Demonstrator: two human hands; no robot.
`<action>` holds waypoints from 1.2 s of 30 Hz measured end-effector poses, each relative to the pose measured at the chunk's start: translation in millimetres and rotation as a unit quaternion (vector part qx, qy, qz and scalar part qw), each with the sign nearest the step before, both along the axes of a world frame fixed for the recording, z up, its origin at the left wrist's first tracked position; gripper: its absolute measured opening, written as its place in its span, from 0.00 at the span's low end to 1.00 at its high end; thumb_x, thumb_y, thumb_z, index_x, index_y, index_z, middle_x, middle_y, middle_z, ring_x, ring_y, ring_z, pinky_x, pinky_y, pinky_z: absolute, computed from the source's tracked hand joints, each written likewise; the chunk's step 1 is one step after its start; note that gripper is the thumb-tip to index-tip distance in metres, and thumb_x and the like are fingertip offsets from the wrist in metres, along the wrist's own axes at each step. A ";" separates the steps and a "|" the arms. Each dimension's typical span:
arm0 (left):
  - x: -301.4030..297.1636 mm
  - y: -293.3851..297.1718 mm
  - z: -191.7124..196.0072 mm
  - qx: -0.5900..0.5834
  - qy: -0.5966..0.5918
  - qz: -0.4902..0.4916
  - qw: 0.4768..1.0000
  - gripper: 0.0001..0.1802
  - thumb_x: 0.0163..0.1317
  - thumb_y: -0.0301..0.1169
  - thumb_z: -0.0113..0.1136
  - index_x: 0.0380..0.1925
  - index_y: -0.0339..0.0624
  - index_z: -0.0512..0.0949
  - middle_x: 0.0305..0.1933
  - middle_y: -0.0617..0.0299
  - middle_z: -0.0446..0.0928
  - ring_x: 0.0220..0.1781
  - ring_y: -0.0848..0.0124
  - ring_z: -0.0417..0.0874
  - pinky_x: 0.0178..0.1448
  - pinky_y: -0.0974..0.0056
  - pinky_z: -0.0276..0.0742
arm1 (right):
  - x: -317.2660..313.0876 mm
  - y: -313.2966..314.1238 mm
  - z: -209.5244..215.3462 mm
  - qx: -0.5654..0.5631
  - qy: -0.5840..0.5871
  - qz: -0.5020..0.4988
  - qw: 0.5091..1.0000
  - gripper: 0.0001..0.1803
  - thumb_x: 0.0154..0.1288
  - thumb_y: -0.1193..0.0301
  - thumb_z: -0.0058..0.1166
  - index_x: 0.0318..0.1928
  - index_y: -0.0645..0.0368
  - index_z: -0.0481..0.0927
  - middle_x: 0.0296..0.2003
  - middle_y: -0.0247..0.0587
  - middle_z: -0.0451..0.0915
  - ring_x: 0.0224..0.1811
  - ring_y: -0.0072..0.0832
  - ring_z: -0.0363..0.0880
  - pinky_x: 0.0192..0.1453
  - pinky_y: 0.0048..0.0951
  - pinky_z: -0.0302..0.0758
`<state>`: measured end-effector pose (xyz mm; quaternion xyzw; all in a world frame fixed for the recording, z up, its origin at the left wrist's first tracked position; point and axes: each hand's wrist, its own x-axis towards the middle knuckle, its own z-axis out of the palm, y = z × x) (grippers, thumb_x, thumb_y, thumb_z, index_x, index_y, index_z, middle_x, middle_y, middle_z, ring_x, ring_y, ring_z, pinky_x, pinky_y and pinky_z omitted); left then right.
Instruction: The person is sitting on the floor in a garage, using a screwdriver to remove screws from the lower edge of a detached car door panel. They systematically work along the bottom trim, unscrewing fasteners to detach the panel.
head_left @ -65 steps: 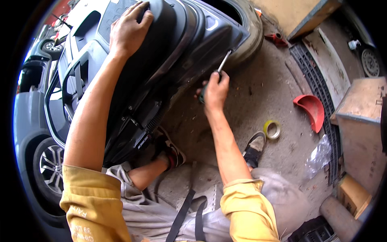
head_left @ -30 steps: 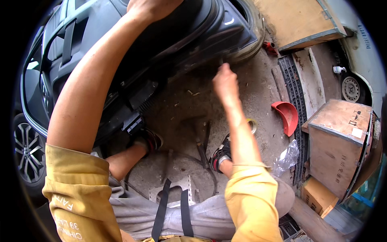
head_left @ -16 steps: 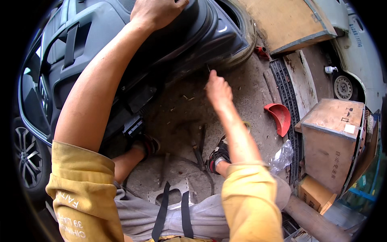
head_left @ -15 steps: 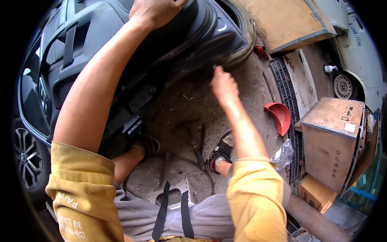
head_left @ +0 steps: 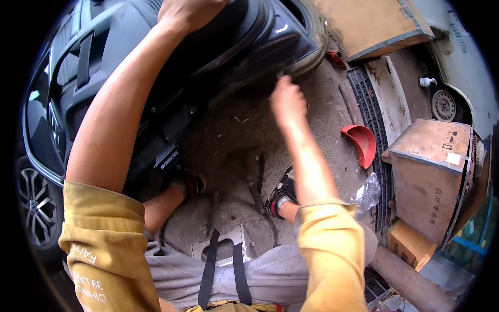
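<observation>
The right hand, at one o'clock, was closed around a slim grey-shafted tool, mostly hidden though bared two seconds earlier; work beside the dark-grey car door, at eleven, was judged ongoing. The door was partly screened by the left hand, grip unclear. A curved red plastic piece was seen at three.

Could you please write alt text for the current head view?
A person's left hand rests on a car door; the blurred right hand grips what seems a tool near the door's edge. At right are a curved red piece and a wooden crate.
</observation>
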<state>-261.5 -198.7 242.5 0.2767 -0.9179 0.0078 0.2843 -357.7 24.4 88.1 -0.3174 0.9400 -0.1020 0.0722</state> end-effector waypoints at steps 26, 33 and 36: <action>0.0 -8.2 -2.9 -0.011 0.022 -0.031 0.999 0.25 0.64 0.40 0.51 0.55 0.36 0.79 0.62 0.45 0.77 0.65 0.51 0.76 0.70 0.55 0.68 | 102.2 -10.9 -24.8 0.017 -0.217 0.125 0.968 0.13 0.73 0.70 0.41 0.44 0.63 0.80 0.38 0.55 0.86 0.44 0.50 0.86 0.46 0.47 0.84; -12.9 -2.3 2.2 0.010 0.015 -0.034 0.999 0.24 0.65 0.40 0.51 0.55 0.37 0.79 0.61 0.46 0.77 0.64 0.50 0.76 0.70 0.56 0.69 | 155.5 -11.9 -46.7 0.028 -0.262 0.083 0.961 0.14 0.68 0.72 0.47 0.52 0.62 0.74 0.41 0.56 0.86 0.43 0.47 0.87 0.45 0.44 0.86; -4.5 2.5 9.5 -0.011 -0.002 -0.030 0.999 0.24 0.66 0.40 0.51 0.55 0.37 0.79 0.61 0.46 0.77 0.64 0.50 0.77 0.70 0.56 0.69 | 197.4 -3.5 -33.4 0.037 -0.326 0.161 0.931 0.19 0.69 0.74 0.41 0.58 0.63 0.72 0.40 0.56 0.86 0.45 0.49 0.86 0.48 0.45 0.84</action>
